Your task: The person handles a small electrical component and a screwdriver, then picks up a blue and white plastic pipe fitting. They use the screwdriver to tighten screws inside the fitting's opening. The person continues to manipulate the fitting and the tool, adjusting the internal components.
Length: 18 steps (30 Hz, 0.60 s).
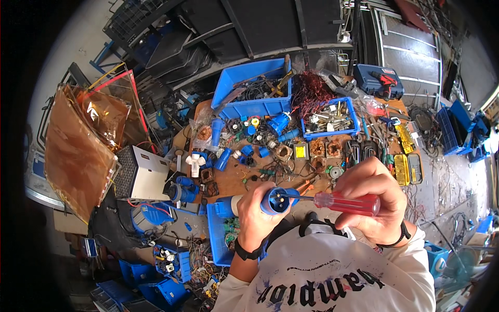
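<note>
My left hand point(255, 214) is wrapped round a blue industrial plug point(275, 204), its open end turned up with metal pins showing inside. A white and blue part point(226, 206) sticks out on the left side of that hand; whether it belongs to the plug I cannot tell. In my right hand point(375, 195) is a screwdriver point(345, 203) with a clear red handle, held level. Its shaft points left and the tip reaches the mouth of the plug. Just behind the plug lies a pair of orange-handled pliers point(306, 184) on the wooden table.
Loose blue connectors point(222, 159) and wires cover the table point(234, 182). Behind them stand a large blue crate point(254, 108) of tools and a smaller blue tray point(332, 133) of bolts. A yellow bit set point(401, 169) lies right. Below the table's front edge is another blue crate point(220, 252).
</note>
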Each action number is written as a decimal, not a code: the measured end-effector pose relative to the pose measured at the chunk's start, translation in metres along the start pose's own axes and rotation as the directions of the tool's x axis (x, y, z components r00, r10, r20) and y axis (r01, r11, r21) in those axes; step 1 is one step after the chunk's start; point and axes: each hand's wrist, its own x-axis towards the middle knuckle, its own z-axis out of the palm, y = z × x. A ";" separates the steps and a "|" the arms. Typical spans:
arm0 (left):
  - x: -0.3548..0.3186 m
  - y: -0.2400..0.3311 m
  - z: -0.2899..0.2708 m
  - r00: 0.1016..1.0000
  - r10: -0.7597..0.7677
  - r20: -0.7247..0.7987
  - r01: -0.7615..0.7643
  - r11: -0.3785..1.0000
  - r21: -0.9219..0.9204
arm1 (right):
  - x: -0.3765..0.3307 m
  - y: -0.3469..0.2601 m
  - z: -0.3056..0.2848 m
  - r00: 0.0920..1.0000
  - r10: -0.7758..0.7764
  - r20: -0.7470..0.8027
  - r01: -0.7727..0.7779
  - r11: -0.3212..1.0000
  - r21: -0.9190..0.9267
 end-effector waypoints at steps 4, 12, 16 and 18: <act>0.001 0.000 0.001 1.000 -0.001 0.002 0.001 1.000 0.012 | -0.005 0.001 0.016 0.973 0.089 -0.214 -0.035 0.970 0.241; 0.001 -0.005 0.001 1.000 0.011 0.008 -0.011 1.000 0.013 | -0.008 0.003 0.004 0.971 -0.132 -0.198 0.180 0.952 0.248; 0.003 -0.003 0.001 1.000 0.020 0.009 -0.020 1.000 -0.007 | -0.010 0.002 0.004 0.986 -0.100 -0.131 0.126 0.969 0.211; 0.004 -0.003 0.000 0.999 0.037 0.007 -0.037 0.999 -0.010 | -0.010 0.003 0.005 0.990 -0.080 -0.117 0.105 0.970 0.219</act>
